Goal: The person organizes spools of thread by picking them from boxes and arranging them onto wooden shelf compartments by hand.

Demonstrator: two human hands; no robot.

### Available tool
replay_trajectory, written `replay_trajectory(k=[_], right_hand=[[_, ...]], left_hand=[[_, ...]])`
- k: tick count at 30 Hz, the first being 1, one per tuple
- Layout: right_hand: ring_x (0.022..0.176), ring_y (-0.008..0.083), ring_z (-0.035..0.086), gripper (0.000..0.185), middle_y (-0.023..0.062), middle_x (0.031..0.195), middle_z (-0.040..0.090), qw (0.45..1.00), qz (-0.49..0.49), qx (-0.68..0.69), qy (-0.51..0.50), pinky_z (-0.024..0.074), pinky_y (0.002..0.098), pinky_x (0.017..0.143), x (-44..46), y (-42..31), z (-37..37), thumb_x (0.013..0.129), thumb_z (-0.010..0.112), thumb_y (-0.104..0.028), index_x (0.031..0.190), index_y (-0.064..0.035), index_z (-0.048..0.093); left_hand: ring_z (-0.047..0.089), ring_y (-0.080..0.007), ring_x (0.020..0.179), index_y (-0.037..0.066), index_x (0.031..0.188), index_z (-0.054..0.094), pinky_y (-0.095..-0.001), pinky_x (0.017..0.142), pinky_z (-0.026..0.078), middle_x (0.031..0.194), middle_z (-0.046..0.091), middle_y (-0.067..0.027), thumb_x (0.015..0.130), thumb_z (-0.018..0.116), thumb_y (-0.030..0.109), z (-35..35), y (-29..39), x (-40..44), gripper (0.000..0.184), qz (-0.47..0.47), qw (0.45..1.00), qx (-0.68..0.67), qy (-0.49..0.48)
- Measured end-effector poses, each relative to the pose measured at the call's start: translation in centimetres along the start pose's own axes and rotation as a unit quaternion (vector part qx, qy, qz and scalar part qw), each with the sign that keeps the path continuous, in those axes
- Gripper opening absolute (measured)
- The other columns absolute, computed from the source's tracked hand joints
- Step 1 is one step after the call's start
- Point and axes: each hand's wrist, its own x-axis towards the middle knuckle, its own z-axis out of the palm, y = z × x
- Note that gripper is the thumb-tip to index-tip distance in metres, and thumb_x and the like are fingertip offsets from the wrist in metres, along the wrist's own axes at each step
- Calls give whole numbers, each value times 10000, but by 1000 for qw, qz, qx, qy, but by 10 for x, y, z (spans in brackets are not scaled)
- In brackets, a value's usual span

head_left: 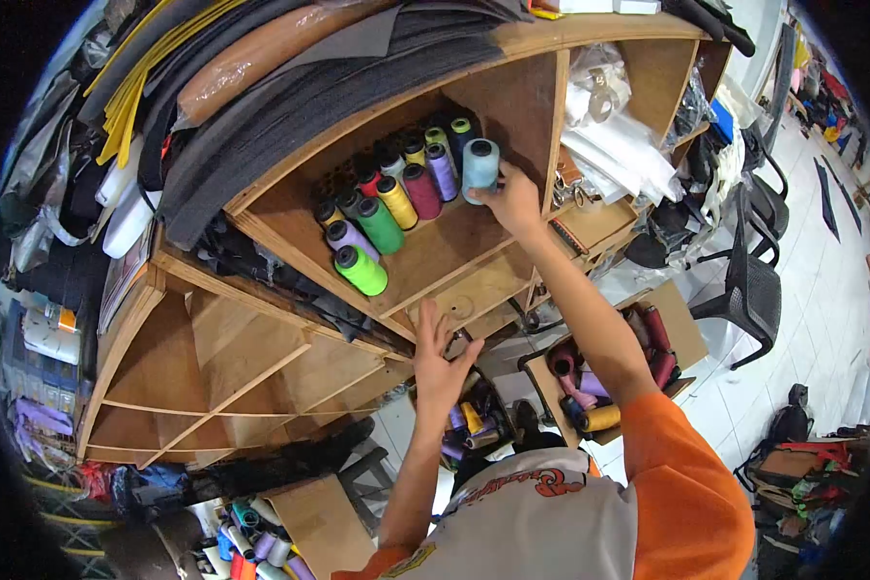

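Note:
My right hand [512, 201] is closed around the lower part of a light blue thread spool [480, 166], which stands upright at the right of a wooden shelf compartment [517, 101]. To its left are several other spools in rows, among them a purple spool [441, 172], a maroon spool [421, 190], a yellow spool [396, 203], a green spool [380, 226] and a lime green spool [361, 271] nearest the front edge. My left hand [442, 362] is below the shelf with its fingers spread, holding nothing.
Dark fabric sheets [290, 126] lie over the shelf top. Below my right arm is a cardboard box [681, 329] of spools, with a darker crate [474, 430] of spools beside it. A black chair [752, 290] stands at right. Scissors [578, 190] lie in the neighbouring compartment.

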Motion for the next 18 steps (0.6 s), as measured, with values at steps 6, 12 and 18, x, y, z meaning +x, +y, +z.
replay_trajectory(k=[6,12,18], right_hand=[[990,346,607,570,191,1035,641,997,23,-73,-17,472,394,868,15,6,27,628,811,-188,1130,-33,590],[1016,345,595,608,201,1089,621,996,28,-76,-26,463,393,886,20,14,30,641,806,-192,1176,-34,566],[1026,334,598,622,203,1138,605,991,-76,-103,42,482,378,860,-1,42,28,678,790,-193,1211,-1,534]], left_hand=[[377,-329,1303,22,1458,151,-395,1030,362,1463,273,-215,762,731,21,-12,-24,-23,905,-17,999,-10,36],[376,-321,1302,59,1470,113,-403,1041,349,1460,273,-190,785,689,-12,-24,-30,-32,897,-46,998,2,42],[498,-263,1189,47,1440,217,-347,963,432,1368,404,-168,801,662,-29,-13,-40,-39,783,-77,997,18,20]])
